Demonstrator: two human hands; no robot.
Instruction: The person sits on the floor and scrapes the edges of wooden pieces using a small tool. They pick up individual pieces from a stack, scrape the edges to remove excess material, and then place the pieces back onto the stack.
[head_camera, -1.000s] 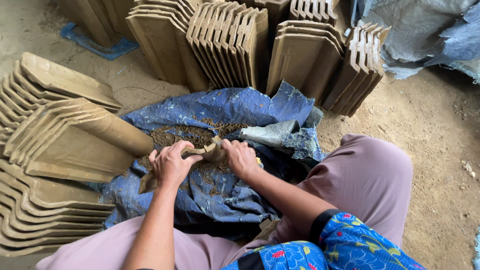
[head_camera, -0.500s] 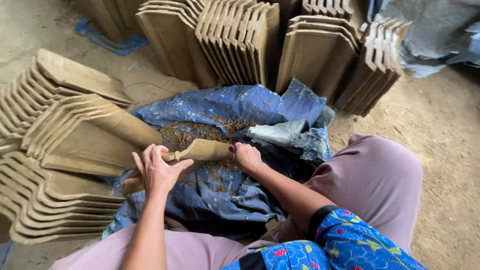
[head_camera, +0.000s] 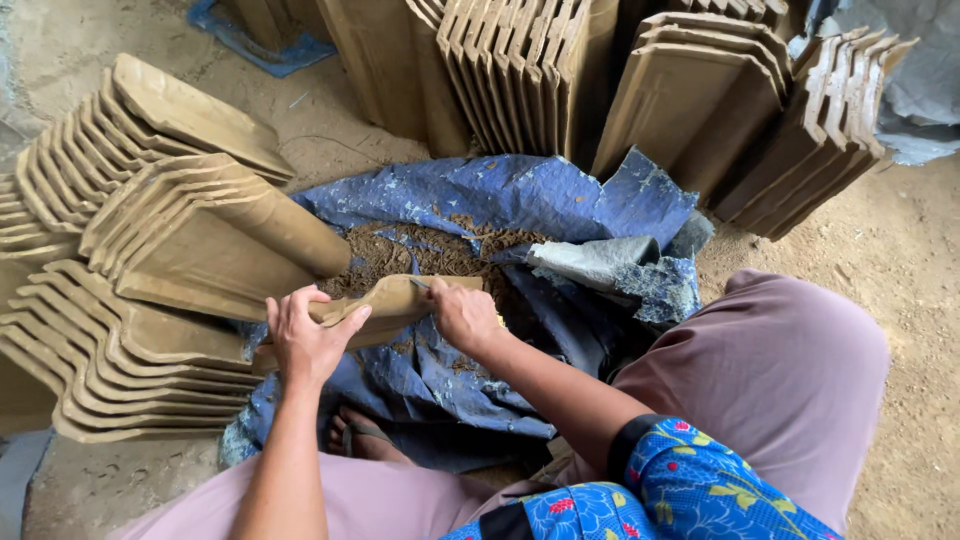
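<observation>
Over the lap, the left hand (head_camera: 305, 340) wraps its fingers around one end of an unfired clay tile (head_camera: 385, 300); the right hand (head_camera: 462, 315) pinches a small blade against its other edge. Crumbs already litter the blue tarp (head_camera: 520, 195), so trimming seems underway. Stacked tiles (head_camera: 130, 250) crowd beyond.

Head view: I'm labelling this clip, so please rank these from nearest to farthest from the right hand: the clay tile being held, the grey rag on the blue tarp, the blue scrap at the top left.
From the right hand:
1. Clay tile: touching it, to its left.
2. Grey rag: just right, on the blue tarp.
3. Blue scrap: far off, top left.
</observation>
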